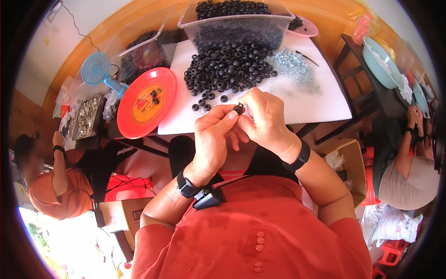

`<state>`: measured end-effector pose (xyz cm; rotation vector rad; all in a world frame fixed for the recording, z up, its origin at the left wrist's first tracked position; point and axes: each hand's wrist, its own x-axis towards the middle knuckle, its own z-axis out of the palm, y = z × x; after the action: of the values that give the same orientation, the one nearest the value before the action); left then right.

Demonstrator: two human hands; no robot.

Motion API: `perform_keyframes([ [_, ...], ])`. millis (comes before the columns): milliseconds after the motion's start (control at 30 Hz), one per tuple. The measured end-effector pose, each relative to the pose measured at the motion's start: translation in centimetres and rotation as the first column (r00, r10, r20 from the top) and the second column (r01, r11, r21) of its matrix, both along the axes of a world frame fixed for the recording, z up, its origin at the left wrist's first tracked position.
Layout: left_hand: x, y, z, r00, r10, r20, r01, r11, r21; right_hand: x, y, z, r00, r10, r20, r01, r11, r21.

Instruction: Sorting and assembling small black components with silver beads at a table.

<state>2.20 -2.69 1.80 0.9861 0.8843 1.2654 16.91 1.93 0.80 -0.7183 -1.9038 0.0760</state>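
My left hand (211,135) pinches a small round black bead (239,109) with a hole in it, between thumb and fingertips. Closed against the same bead from the other side is my right hand (267,118), its fingers curled; any small part inside them is hidden. Just beyond my hands, a large heap of black beads (227,67) covers the middle of the white tabletop (325,103). To its right lies a loose pile of tiny silvery pieces (292,67), too small to make out singly.
A clear plastic bin (186,21) of black beads stands behind the heap. At left are a red plate (124,116) with a few beads on it, a blue fan (96,69) and a metal tray (95,123). A thin black tool (306,58) lies far right. People sit on both sides.
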Motion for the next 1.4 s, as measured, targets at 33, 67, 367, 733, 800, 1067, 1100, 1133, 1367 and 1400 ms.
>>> perform_keyframes([
  [33,-0.1,0.0,-0.2,1.0,0.002,0.03,-0.002,1.0,-0.011,-0.2,0.0,0.0,1.0,-0.002,0.007,0.002,1.0,-0.005],
  [67,-0.2,0.1,-0.3,0.999,0.009,0.032,-0.008,1.0,-0.015,-0.3,0.0,0.0,1.0,-0.006,0.015,0.006,1.0,-0.01],
  [367,-1.0,1.2,-1.4,0.996,0.061,0.058,-0.059,0.998,-0.038,0.7,-0.2,0.0,0.978,0.183,-0.106,-0.203,0.948,-0.245],
  [733,-0.5,1.3,-0.4,0.992,0.024,0.122,-0.014,0.996,-0.086,-0.5,-0.5,-0.7,0.905,0.042,-0.423,-0.272,0.823,-0.499],
  [800,-0.5,1.2,-0.4,0.993,0.005,0.118,0.005,0.996,-0.087,-0.7,-0.6,-0.9,0.875,0.014,-0.483,-0.286,0.821,-0.495],
  [1067,-2.2,2.1,-0.4,0.995,-0.077,0.056,0.083,0.99,-0.118,-0.8,-0.6,-1.8,0.894,0.066,-0.444,-0.281,0.853,-0.439],
  [1100,-2.3,2.1,-0.4,0.994,-0.092,0.052,0.098,0.988,-0.122,-0.9,-0.6,-1.9,0.878,0.076,-0.473,-0.328,0.816,-0.477],
  [1133,-2.3,2.1,-0.3,0.994,-0.093,0.05,0.098,0.988,-0.123,-1.0,-0.7,-2.0,0.877,0.075,-0.475,-0.328,0.816,-0.477],
  [1367,-1.9,1.6,-0.8,0.991,-0.025,0.128,0.043,0.99,-0.135,-1.3,-0.6,-1.5,0.848,0.059,-0.526,-0.385,0.751,-0.536],
  [1400,-1.8,1.5,-0.9,0.99,-0.004,0.139,0.022,0.992,-0.127,-1.3,-0.6,-1.4,0.845,0.061,-0.531,-0.396,0.739,-0.545],
])
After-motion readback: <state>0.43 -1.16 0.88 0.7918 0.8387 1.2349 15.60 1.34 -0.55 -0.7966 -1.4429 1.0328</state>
